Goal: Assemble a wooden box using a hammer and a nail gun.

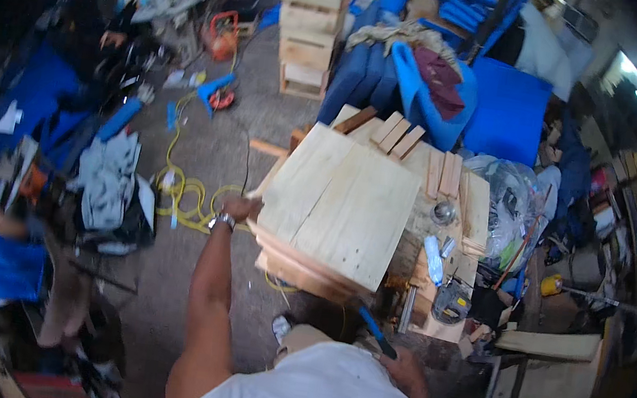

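Observation:
In front of me is a pale wooden box [342,202], with a broad planked top and layered boards along its near side. My left hand [240,208], a metal watch at its wrist, grips the box's left edge; its fingers are partly hidden. Low on the right, my right hand [409,372] is closed around a tool with a blue and black handle [379,334]. That tool points toward the near right corner of the box. Its far end is too dark to make out.
Right of the box, a wooden work surface [416,235] bears short wood blocks [398,135], a metal bowl [443,212], a plastic bottle [433,259] and a dark power tool [451,301]. Stacked wooden boxes [310,39] stand beyond. A yellow hose [191,203] coils on the floor.

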A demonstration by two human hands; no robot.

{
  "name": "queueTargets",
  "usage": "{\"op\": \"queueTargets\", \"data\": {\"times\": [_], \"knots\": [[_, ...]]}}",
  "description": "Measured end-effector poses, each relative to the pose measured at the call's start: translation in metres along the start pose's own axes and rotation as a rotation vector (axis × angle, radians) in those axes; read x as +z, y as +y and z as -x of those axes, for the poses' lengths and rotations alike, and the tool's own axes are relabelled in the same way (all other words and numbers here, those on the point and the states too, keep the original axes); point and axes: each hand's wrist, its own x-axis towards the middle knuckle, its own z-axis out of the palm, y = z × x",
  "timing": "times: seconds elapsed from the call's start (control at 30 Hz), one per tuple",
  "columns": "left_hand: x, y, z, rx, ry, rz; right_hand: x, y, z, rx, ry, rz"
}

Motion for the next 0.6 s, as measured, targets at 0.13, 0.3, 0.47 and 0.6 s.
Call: {"op": "queueTargets", "data": {"times": [0.13, 0.3, 0.47, 0.6], "knots": [[-0.018, 0.037, 0.0, 0.145, -0.155, -0.002, 0.042, 0.022, 0.005, 0.395, -0.002, -0.112], [-0.053, 0.127, 0.056, -0.336, -0.126, 0.126, 0.063, 0.065, 0.004, 0.284, 0.106, -0.126], [-0.011, 0.089, 0.023, -0.454, -0.207, 0.199, 0.059, 0.113, -0.019, 0.289, 0.104, -0.307], [0.003, 0.209, 0.022, -0.188, -0.299, -0.134, 0.054, 0.135, -0.058, 0.585, 0.332, -0.323]]}}
